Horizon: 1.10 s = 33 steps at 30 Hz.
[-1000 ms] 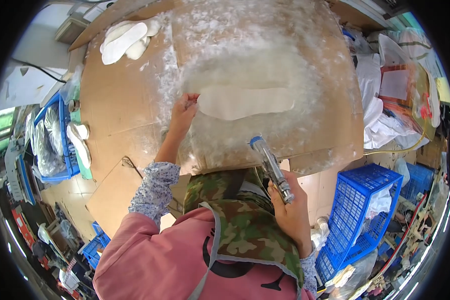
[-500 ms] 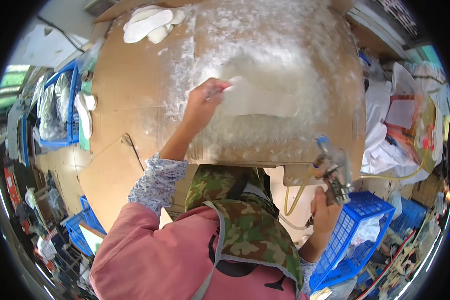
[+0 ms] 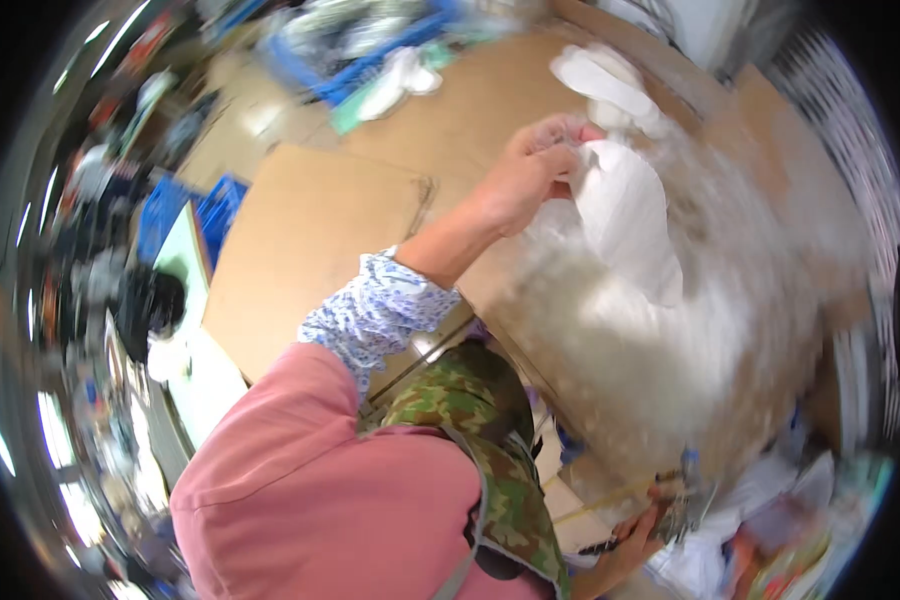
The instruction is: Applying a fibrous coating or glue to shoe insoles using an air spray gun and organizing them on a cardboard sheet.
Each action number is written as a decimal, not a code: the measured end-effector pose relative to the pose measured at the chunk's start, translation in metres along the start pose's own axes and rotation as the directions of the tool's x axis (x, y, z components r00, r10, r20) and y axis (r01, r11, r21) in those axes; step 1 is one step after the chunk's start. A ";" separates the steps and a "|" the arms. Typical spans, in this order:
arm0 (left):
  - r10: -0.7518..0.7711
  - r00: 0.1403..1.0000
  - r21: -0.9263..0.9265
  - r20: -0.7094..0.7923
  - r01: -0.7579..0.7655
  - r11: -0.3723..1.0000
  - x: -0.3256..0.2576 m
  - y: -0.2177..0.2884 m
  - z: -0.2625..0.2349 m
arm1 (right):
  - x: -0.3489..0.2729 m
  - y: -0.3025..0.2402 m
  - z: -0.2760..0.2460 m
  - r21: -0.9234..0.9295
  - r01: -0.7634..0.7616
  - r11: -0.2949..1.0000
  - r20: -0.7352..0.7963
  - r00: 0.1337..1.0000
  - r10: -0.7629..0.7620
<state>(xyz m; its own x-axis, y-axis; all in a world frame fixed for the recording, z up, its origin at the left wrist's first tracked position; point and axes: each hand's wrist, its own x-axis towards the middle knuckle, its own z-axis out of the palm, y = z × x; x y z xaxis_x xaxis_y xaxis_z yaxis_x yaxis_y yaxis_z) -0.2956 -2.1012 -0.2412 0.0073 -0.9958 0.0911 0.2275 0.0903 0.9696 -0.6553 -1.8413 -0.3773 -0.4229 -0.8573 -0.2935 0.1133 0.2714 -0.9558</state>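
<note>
My left hand (image 3: 535, 170) is closed on one end of a white insole (image 3: 625, 210), which hangs out to the right over the work surface. White fluffy residue coats the cardboard-topped table (image 3: 515, 95) around and below it. At the lower right, my right hand (image 3: 642, 532) grips a metal spray gun (image 3: 682, 498); motion blur softens both. A yellowish hose (image 3: 595, 508) runs beside that hand. Several white insoles (image 3: 610, 85) lie in a loose pile just past my left hand.
More white insoles (image 3: 400, 85) rest on a green strip by a blue crate (image 3: 355, 60) of plastic-wrapped goods. A cardboard sheet (image 3: 310, 230) lies left of my arm, with another blue crate (image 3: 185, 215) beyond it. White bags (image 3: 770, 510) are heaped at the lower right.
The view has turned left. My left hand has moved toward the insole pile, lifting the insole off the residue-covered patch. The spray gun is still in my right hand, low at the right.
</note>
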 end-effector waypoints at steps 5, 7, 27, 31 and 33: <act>0.084 0.919 -0.075 -0.386 -0.121 0.990 -0.018 0.021 -0.150 | 0.032 -0.024 0.087 -0.061 0.028 0.998 0.185 0.983 -0.016; 0.146 0.847 -0.063 -0.510 -0.206 0.976 -0.043 0.040 -0.225 | 0.047 -0.042 0.135 -0.090 0.066 0.994 0.310 0.950 -0.035; 0.251 -0.419 0.203 -0.873 0.156 0.967 -0.416 -0.016 -0.594 | 0.146 -0.024 0.447 -0.540 0.174 0.823 0.764 0.513 0.392; 0.198 -0.507 0.040 -0.839 0.306 0.951 -0.471 -0.010 -0.607 | 0.153 -0.012 0.461 -0.590 0.168 0.790 0.749 0.480 0.457; 0.389 -0.599 -0.047 -0.699 0.582 0.812 -0.492 -0.005 -0.606 | 0.159 -0.010 0.461 -0.613 0.161 0.774 0.739 0.463 0.489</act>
<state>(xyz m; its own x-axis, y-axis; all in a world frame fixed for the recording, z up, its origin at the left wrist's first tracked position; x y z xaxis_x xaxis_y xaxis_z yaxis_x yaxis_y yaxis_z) 0.2898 -1.6196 -0.4285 0.7652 0.6225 0.1641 0.2348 -0.5072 0.8293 -0.3098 -2.1824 -0.4222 0.5238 -0.5877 -0.6166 -0.5314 0.3403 -0.7758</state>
